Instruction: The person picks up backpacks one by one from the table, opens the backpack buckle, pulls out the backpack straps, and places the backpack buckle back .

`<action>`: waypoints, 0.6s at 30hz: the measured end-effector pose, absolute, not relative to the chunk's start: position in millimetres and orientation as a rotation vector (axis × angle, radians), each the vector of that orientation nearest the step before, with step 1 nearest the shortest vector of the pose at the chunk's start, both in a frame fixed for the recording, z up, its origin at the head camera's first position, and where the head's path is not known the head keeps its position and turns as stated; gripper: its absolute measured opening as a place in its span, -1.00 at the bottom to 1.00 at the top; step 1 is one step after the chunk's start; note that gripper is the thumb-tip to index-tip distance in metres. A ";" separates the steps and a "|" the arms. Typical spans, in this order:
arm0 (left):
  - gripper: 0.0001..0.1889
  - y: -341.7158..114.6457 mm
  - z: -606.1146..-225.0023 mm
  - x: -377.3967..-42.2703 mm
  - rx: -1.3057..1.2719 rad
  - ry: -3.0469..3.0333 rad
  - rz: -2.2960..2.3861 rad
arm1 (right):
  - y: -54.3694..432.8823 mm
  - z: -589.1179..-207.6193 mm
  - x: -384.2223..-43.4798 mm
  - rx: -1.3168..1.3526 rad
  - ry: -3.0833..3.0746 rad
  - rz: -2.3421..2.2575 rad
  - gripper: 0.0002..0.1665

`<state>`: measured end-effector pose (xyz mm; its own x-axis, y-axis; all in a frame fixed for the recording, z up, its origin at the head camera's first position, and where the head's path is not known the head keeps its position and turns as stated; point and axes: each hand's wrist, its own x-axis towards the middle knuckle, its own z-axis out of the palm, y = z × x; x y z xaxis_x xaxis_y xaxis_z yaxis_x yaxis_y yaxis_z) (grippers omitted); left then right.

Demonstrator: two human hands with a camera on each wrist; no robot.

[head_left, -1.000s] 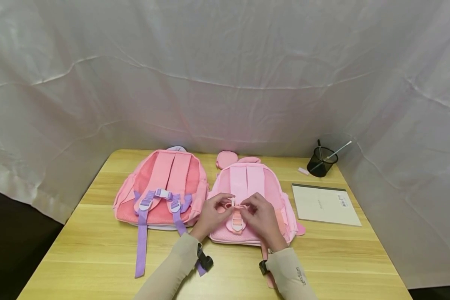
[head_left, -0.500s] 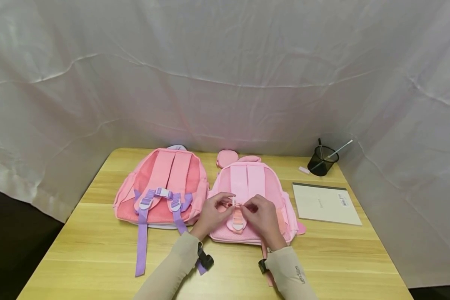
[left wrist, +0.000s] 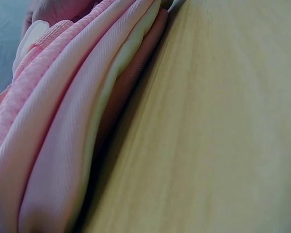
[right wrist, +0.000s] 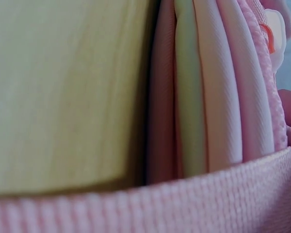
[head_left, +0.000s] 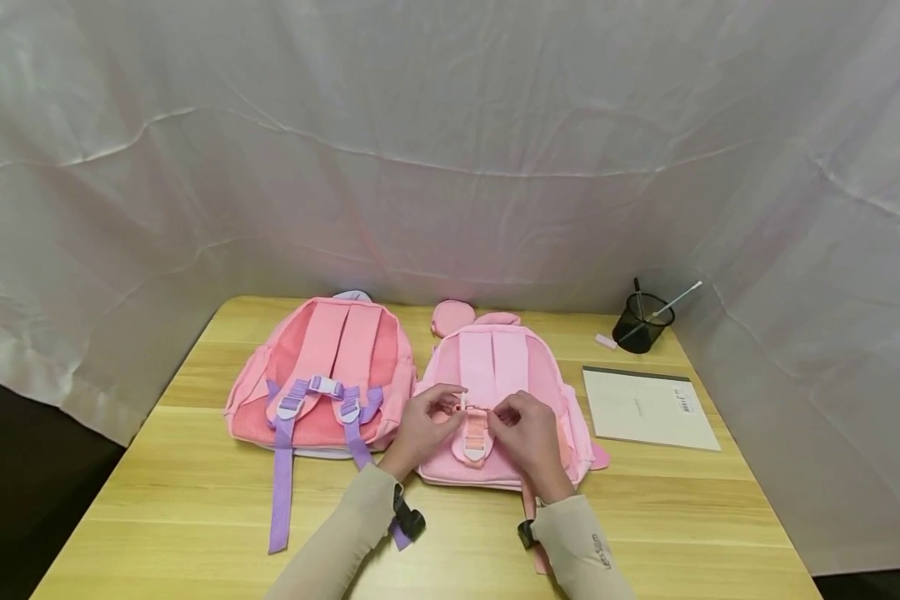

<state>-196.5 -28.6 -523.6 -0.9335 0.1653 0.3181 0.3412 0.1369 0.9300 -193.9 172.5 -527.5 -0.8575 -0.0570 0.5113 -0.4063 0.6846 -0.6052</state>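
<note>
A light pink backpack (head_left: 492, 358) lies with its shoulder straps up in the middle of the table. My left hand (head_left: 423, 429) pinches a small white buckle piece (head_left: 463, 401) over the lower part of the straps. Close beside it, my right hand (head_left: 527, 437) pinches the end of a short orange-pink strap (head_left: 477, 409) between thumb and fingers. Just below sits a white strap adjuster (head_left: 476, 451). Both wrist views show mostly the backpack's layered side (left wrist: 63, 165); a pink webbing strap (right wrist: 160, 206) crosses the right wrist view. Fingers hide part of the buckle.
To the left lies a coral backpack (head_left: 272, 365) with purple straps and a joined white-purple buckle (head_left: 327, 387). A notebook (head_left: 648, 408), a black mesh pen cup (head_left: 633, 337) and a small pale eraser-like block (head_left: 605, 342) are on the right.
My right hand's fingers have shifted slightly, and the short orange-pink strap between the hands now lies straighter and flatter. The left hand holds its place. Both backpacks stay put.
</note>
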 end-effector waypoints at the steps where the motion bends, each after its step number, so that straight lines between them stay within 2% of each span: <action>1: -0.64 -28.8 -524.3 -197.0 -0.513 -2.253 -1.911 | 172.6 -527.8 -193.9 0.345 -2.440 1.029 -0.82; 18: -0.64 -27.6 -531.9 -200.9 -0.473 -2.192 -1.959 | 173.7 -530.7 -193.7 0.242 -2.399 1.094 -0.79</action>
